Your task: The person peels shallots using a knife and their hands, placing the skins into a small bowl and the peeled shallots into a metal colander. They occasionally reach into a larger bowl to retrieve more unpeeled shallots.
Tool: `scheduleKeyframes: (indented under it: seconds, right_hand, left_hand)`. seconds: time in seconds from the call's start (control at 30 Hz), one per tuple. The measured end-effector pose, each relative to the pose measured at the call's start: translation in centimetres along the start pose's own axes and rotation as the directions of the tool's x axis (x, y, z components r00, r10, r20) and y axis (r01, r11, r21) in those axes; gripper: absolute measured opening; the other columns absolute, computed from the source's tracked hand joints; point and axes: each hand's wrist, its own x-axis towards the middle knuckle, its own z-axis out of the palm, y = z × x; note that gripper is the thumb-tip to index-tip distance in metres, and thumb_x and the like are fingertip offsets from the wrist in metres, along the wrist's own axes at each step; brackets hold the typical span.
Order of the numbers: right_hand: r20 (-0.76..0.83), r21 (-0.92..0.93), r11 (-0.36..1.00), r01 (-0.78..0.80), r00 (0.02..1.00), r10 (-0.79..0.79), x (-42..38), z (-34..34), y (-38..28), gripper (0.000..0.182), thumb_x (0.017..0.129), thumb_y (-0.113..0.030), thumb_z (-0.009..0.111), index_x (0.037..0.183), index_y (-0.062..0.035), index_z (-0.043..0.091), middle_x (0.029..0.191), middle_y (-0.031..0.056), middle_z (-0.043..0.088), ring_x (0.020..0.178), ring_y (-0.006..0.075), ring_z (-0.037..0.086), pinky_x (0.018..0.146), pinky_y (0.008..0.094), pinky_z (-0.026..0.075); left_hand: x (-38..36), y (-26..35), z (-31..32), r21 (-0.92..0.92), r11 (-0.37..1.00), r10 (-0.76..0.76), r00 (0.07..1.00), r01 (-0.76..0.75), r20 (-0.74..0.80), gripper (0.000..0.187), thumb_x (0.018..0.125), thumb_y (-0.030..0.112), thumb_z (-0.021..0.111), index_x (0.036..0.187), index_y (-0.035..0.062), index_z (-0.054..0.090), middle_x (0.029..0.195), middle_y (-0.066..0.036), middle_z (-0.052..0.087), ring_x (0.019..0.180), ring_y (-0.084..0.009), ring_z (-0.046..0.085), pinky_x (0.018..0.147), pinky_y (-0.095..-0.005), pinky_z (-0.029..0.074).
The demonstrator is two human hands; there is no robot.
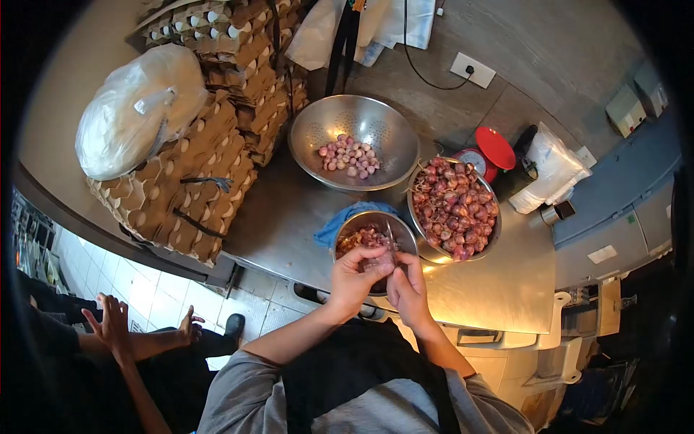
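My left hand [354, 281] and my right hand [410, 291] meet over the near metal bowl [410, 239], fingers pinched together. My left fingers close on what looks like a shallot, mostly hidden by them. A thin knife blade [389, 230] points up from between the hands; its handle seems to be in my right hand. Reddish shallot skins [354, 239] lie in the bowl below. Behind it, a perforated colander [401, 137] holds peeled shallots [349, 157]. Farther right, a second metal bowl [497, 233] is heaped with unpeeled shallots [454, 206].
A blue cloth [332, 226] lies beside the near bowl on the steel table [506, 293]. Stacked egg trays [181, 184] and a white plastic bag [141, 108] stand at left. A red scale [495, 148] sits at back right. Another person's hands [112, 322] show at lower left.
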Motion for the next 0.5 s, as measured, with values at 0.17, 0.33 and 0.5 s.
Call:
scheduleKeyframes:
  seconds: [0.17, 0.33, 0.5]
  right_hand:
    - [-0.004, 0.141, 0.988, -0.067, 0.998, 0.068, 0.7, 0.1, -0.4, 0.016, 0.093, -0.025, 0.039, 0.102, -0.0117, 0.036, 0.054, -0.0011, 0.034, 0.04, 0.0048, 0.028, 0.036, 0.0182, 0.023]
    - [0.077, 0.376, 0.901, -0.217, 0.976, 0.203, 0.8, 0.0, -1.8, 0.011, 0.095, -0.028, 0.031, 0.101, -0.0203, 0.037, 0.049, -0.0004, 0.031, 0.032, 0.0073, 0.023, 0.032, 0.0181, 0.02]
    - [-0.068, 0.112, 0.991, -0.073, 0.994, 0.081, 1.4, -0.6, 0.3, 0.012, 0.094, -0.023, 0.034, 0.101, -0.0139, 0.036, 0.05, -0.0007, 0.033, 0.036, 0.007, 0.026, 0.033, 0.0185, 0.021]
  left_hand:
    - [0.4, -0.2, -0.8, 0.016, 1.0, -0.021, 0.998, 0.02, 0.056, 0.029, 0.076, -0.003, 0.062, 0.104, 0.0019, 0.055, 0.094, -0.006, 0.059, 0.086, -0.0112, 0.056, 0.08, -0.0245, 0.046]
    - [0.7, 0.6, -0.3, -0.083, 0.99, -0.104, 0.991, 0.111, 0.079, 0.031, 0.083, 0.003, 0.056, 0.113, 0.0021, 0.049, 0.105, -0.006, 0.056, 0.097, -0.0114, 0.052, 0.085, -0.0264, 0.044]
    - [1.0, -0.2, 0.0, -0.131, 0.966, -0.215, 0.975, 0.221, 0.06, 0.029, 0.085, 0.007, 0.054, 0.113, 0.0006, 0.048, 0.107, -0.007, 0.054, 0.096, -0.011, 0.052, 0.085, -0.0254, 0.044]
